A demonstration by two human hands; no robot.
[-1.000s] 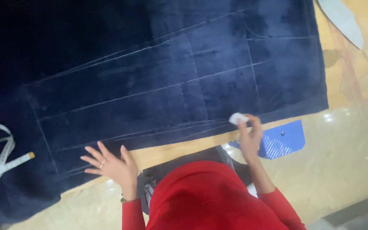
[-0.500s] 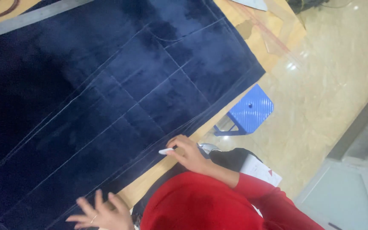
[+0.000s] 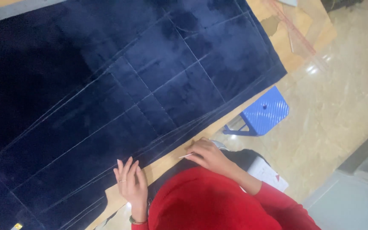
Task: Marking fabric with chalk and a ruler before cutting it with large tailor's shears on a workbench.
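Our right hand (image 3: 209, 155) pinches white chalk (image 3: 185, 156) right at the navy fabric (image 3: 107, 93) edge; left hand (image 3: 130, 183) lies flat, fingers together.

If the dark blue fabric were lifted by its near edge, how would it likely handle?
The dark blue fabric would probably flop and drape: it lies limp, its edge wavy near the left hand. Its plush-looking nap suggests it is not slippery. Covering most of the table, it would likely drag heavily.

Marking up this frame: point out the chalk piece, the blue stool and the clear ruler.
Chalk piece (image 3: 185, 156), head view: its thin white edge at the right hand's fingertips.
Blue stool (image 3: 265, 111), head view: middle of its ribbed seat.
Clear ruler (image 3: 294, 30), head view: mid-length of its strip.
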